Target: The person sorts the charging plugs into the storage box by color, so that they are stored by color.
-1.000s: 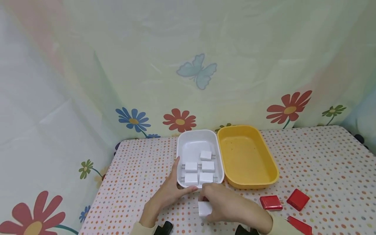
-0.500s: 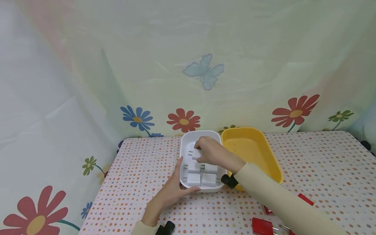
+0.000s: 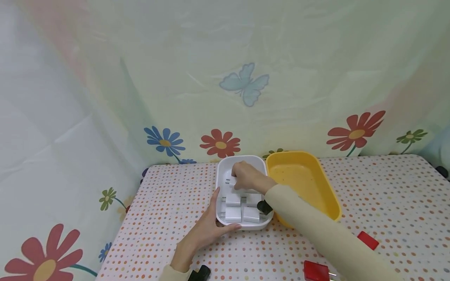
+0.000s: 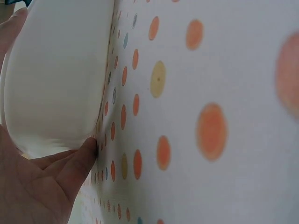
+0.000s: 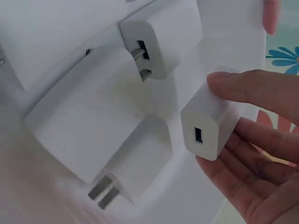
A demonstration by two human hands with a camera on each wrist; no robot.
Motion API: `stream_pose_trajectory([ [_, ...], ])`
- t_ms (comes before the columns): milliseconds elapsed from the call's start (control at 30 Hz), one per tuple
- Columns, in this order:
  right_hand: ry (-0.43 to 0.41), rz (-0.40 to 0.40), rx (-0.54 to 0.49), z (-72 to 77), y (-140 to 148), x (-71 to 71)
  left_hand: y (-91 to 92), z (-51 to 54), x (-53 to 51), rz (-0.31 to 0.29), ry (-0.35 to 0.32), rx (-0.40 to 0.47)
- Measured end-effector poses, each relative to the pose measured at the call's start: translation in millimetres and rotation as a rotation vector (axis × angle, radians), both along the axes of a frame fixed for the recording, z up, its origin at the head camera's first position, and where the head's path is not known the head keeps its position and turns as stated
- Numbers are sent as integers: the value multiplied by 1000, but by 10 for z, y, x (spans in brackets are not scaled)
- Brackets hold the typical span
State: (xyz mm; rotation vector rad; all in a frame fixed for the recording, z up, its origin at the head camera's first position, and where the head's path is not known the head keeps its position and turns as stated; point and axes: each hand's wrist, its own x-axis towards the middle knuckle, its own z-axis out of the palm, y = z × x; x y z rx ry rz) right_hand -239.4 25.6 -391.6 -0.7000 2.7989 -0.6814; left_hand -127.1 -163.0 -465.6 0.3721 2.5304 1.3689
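Observation:
A white plastic tray point(image 3: 225, 167) holds several white USB charger plugs point(image 3: 233, 214) in its near half. Inside it, toward the far left, my right hand point(image 3: 247, 175) pinches another white charger plug point(image 5: 201, 126) between thumb and fingers. In the right wrist view its USB port faces the camera, and the plug hangs close beside the others. My left hand point(image 3: 204, 228) rests with thumb and fingers spread about the tray's near left corner. The left wrist view shows fingertips point(image 4: 90, 145) touching the tray's outer side near the tablecloth.
To the right, a yellow tray point(image 3: 299, 175) stands against the white one, partly covered by my right sleeve point(image 3: 316, 222). Red charger plugs point(image 3: 315, 271) lie on the dotted tablecloth point(image 3: 168, 203) at front right. A flowered curtain point(image 3: 175, 78) hangs behind the table.
My right hand has carried a white charger plug from the tray's front edge into its far half, then slightly farther right. My left hand keeps its place at the tray. The head view has shifted slightly.

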Motion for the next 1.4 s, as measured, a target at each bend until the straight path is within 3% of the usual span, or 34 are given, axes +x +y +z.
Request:
stream_pose_trajectory([
  [433, -73, -21, 18, -155, -81, -72, 31, -1, -1, 3, 11, 12],
  [600, -57, 1, 17, -205, -65, -88, 49, -8, -17, -5, 9, 21],
  [967, -62, -21, 8, -149, -30, -43, 57, -13, -16, -9, -4, 25],
  [1167, 61, 110, -31, 130, 36, 173, 26, -5, -2, 11, -5, -10],
  [1400, 159, 194, -163, 452, 297, 733, 10, -3, -12, 2, 14, -18],
])
